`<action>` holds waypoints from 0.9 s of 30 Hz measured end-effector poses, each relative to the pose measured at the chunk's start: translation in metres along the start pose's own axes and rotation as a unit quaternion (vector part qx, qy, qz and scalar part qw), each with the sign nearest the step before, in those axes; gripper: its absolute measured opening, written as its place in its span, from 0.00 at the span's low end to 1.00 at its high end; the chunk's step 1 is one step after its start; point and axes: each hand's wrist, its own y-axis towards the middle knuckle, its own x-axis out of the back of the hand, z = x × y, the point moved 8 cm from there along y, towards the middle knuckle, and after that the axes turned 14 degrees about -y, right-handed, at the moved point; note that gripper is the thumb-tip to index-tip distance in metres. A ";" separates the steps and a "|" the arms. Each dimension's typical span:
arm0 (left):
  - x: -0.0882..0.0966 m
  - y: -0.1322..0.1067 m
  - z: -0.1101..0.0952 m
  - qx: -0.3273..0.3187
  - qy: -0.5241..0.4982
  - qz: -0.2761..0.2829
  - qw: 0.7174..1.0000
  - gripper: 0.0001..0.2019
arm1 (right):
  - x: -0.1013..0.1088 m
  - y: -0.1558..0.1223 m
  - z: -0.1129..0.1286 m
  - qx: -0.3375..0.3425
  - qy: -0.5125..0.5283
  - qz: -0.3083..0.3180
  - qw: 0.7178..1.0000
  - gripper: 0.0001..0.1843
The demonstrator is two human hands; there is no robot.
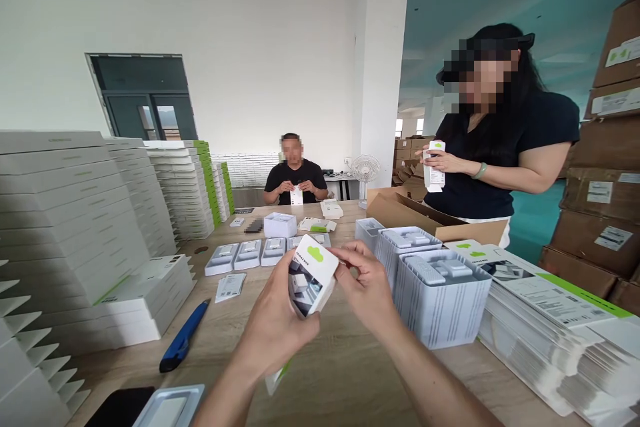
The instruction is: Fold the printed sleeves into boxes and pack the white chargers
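Note:
A small white carton [315, 267] with a green cloud mark and a product picture is held tilted above the table. My left hand [273, 320] wraps round its left side and lower edge. With thumb and fingers, my right hand [367, 280] grips the carton's right edge near the top corner. Part of a white and green piece [277, 379] shows below my left wrist; what it belongs to is hidden. Beyond the carton stands a row of pale trays [249, 253] with white items in them. A few printed cards [231, 287] lie left of my left hand.
White boxes [60, 213] are stacked high at left, near a blue utility knife [185, 337]. Nested trays [440, 297] and flattened printed cartons [555, 300] stand at right. Two people sit or stand beyond, each holding a carton; an open cardboard box [405, 210] is at back right.

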 end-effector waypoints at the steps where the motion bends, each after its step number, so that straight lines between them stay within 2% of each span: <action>1: 0.000 0.000 0.002 0.026 -0.053 0.024 0.998 0.43 | -0.003 0.002 -0.002 -0.005 0.017 0.032 0.999 0.12; 3: -0.003 -0.002 0.007 0.076 -0.161 0.080 0.981 0.46 | -0.010 0.004 -0.006 -0.010 0.081 0.108 0.991 0.13; 6: -0.009 -0.007 0.015 0.122 -0.264 0.150 0.945 0.53 | -0.019 0.002 -0.008 -0.008 0.196 0.197 0.961 0.13; 10: -0.017 -0.011 0.020 0.128 -0.340 0.214 0.907 0.56 | -0.022 -0.001 -0.011 -0.021 0.243 0.238 0.940 0.10; 15: -0.026 -0.016 0.014 0.129 -0.408 0.252 0.868 0.53 | -0.022 -0.003 -0.005 -0.032 0.262 0.259 0.929 0.15; 17: -0.028 -0.019 0.011 0.123 -0.422 0.252 0.862 0.52 | -0.023 -0.004 -0.002 -0.038 0.276 0.268 0.922 0.15; 20: -0.029 -0.020 0.010 0.115 -0.442 0.240 0.857 0.53 | -0.027 -0.009 0.005 -0.048 0.316 0.303 0.898 0.12; 23: -0.031 -0.021 0.008 0.110 -0.445 0.279 0.844 0.54 | -0.028 -0.012 0.011 -0.056 0.347 0.325 0.878 0.11; 25: -0.027 -0.019 0.007 0.093 -0.416 0.301 0.853 0.53 | -0.024 -0.009 0.011 -0.055 0.334 0.302 0.891 0.10; 26: -0.021 -0.017 0.008 0.083 -0.386 0.296 0.870 0.51 | -0.020 -0.006 0.011 -0.051 0.310 0.276 0.908 0.09; 27: -0.013 -0.013 0.009 0.069 -0.339 0.270 0.898 0.48 | -0.014 -0.002 0.010 -0.043 0.274 0.242 0.930 0.09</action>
